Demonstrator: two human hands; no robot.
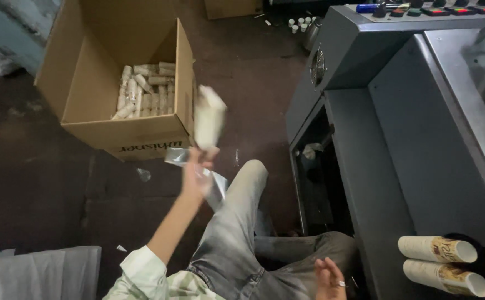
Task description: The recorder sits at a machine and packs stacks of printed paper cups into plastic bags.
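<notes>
My left hand (198,172) is stretched out over the floor towards an open cardboard box (81,72). Its fingertips pinch the lower end of a blurred, pale sleeve of stacked paper cups (209,118), which stands upright beside the box's right wall. A scrap of clear plastic film (215,188) hangs by the same hand. Several similar wrapped cup sleeves (145,91) lie in the bottom of the box. My right hand (329,278), with a ring on one finger, hovers open over my lap and holds nothing.
A grey machine (398,144) fills the right side, with coloured buttons (436,10) along its top. Two rows of printed paper cups (439,261) stick out of its lower right. Small white cups (300,23) stand on the dark floor at the back. Plastic sheeting (37,275) lies at lower left.
</notes>
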